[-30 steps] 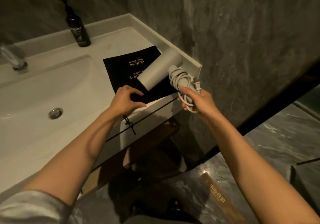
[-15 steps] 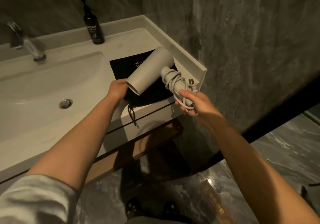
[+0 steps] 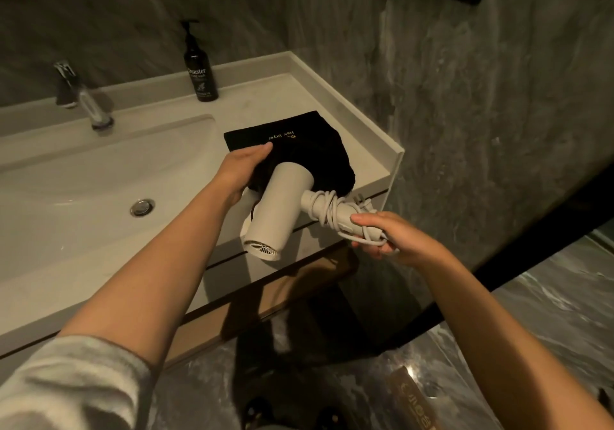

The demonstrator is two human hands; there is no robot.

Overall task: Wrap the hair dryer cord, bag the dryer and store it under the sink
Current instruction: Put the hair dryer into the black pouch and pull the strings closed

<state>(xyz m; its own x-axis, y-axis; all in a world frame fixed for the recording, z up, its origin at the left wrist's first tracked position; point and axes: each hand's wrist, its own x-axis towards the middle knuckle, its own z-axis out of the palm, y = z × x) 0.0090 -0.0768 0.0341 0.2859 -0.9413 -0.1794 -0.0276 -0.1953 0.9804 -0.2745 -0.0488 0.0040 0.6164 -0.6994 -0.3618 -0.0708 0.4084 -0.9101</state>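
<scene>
Right hand (image 3: 395,240) fingers clamp cord-wrapped handle of rigid, likely light dryer (image 3: 282,207); left hand (image 3: 242,167) fingers pinch limp bag (image 3: 299,150) mouth, centre frame.

Matt dryer (image 3: 282,210) (black cloth bag (image 3: 309,153))

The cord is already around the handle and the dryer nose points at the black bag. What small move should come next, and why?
Probably push the dryer further into the black bag. The right hand grips the handle with the cord wound around it, and the left hand holds the bag mouth on the counter. The barrel's front end seems just inside the opening, while the grille end and the handle are outside.
</scene>
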